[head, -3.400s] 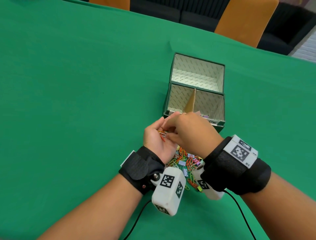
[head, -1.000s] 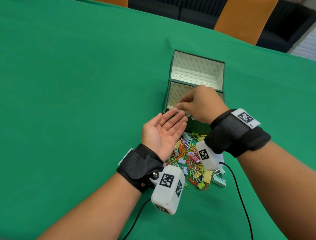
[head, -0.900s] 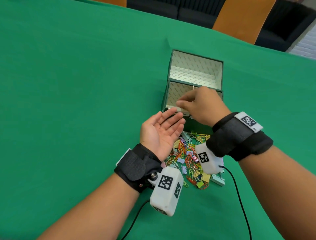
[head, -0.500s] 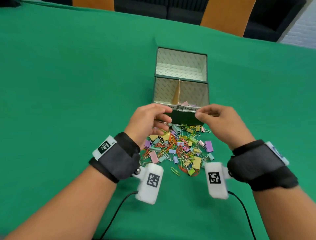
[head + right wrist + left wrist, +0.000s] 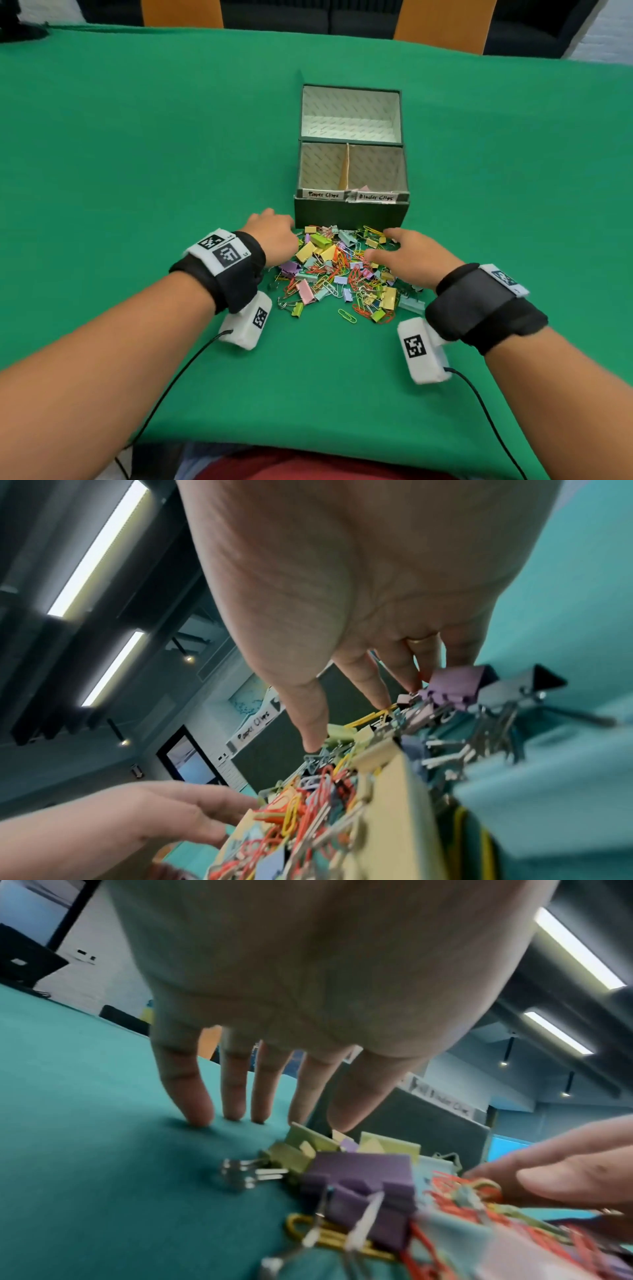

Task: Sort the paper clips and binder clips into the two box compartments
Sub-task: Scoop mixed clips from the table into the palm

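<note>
A heap of coloured paper clips and binder clips (image 5: 342, 274) lies on the green cloth just in front of the dark green box (image 5: 352, 214). Its left compartment (image 5: 322, 168) is labelled Paper Clips, its right one (image 5: 373, 168) Binder Clips; a pale pink piece shows in the right one. My left hand (image 5: 274, 233) is palm down at the heap's left edge, and its straight fingers (image 5: 236, 1112) touch the cloth beside a purple binder clip (image 5: 363, 1177). My right hand (image 5: 404, 253) lies spread on the heap's right side, its fingertips (image 5: 373, 691) on the clips. Neither hand holds anything.
The box's lid (image 5: 349, 113) lies open side up right behind the box. Green cloth (image 5: 137, 154) covers the table all round. Two orange chair backs (image 5: 445, 24) stand past the far edge. Cables run from both wrist cameras toward the near edge.
A second ago my right hand was over the box and my left palm faced up. Both hands have since turned palm down and come down to the heap's two sides.
</note>
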The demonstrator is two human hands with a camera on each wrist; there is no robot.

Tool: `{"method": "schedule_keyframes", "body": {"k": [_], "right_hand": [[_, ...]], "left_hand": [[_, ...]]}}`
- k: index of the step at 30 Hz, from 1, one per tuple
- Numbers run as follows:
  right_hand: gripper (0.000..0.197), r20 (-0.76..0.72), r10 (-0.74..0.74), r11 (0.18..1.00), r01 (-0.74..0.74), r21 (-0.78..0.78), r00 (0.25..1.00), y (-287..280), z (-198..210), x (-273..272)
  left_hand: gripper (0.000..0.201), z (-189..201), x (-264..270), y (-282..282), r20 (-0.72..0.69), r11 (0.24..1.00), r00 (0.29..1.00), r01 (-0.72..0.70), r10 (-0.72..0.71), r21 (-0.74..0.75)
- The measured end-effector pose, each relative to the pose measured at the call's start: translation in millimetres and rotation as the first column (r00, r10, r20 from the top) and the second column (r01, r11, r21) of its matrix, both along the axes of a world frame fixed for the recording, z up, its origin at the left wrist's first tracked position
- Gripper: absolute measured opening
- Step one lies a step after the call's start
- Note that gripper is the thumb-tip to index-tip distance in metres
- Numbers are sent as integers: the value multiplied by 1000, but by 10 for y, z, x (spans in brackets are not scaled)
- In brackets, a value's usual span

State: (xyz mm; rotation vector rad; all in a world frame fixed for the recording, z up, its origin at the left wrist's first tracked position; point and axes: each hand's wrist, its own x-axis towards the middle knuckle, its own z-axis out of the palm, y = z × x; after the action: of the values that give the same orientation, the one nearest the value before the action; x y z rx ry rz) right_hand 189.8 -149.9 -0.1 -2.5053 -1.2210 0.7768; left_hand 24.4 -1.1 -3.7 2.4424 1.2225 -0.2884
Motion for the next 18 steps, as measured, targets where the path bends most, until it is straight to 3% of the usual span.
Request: {"method": "schedule_keyframes", "body": {"k": [5, 8, 11, 13, 16, 18], "right_hand": [[77, -41, 56, 998, -55, 29, 998, -99, 11, -26], [97, -6, 47, 999, -47, -1, 999, -221, 82, 43], [125, 64, 42, 987, -31, -158, 997, -342, 130, 102], [131, 55, 64, 968, -48, -245, 996, -381, 138, 71], [127, 38, 111, 959, -96, -268, 993, -341, 127, -50], [122, 42, 141, 959, -126, -254, 989, -278, 120, -134]], "left_hand": [[44, 50, 22, -117, 110, 994, 992, 77, -68, -73], [44, 127, -60, -90, 84, 995, 992, 95, -92, -36], [65, 188, -162, -45, -106, 988, 987, 128, -119, 83], [85, 194, -182, -76, -174, 989, 975, 143, -138, 20], [106, 143, -148, -193, -133, 982, 979, 135, -152, -128], [106, 98, -114, -250, -83, 976, 984, 143, -158, -165]]}}
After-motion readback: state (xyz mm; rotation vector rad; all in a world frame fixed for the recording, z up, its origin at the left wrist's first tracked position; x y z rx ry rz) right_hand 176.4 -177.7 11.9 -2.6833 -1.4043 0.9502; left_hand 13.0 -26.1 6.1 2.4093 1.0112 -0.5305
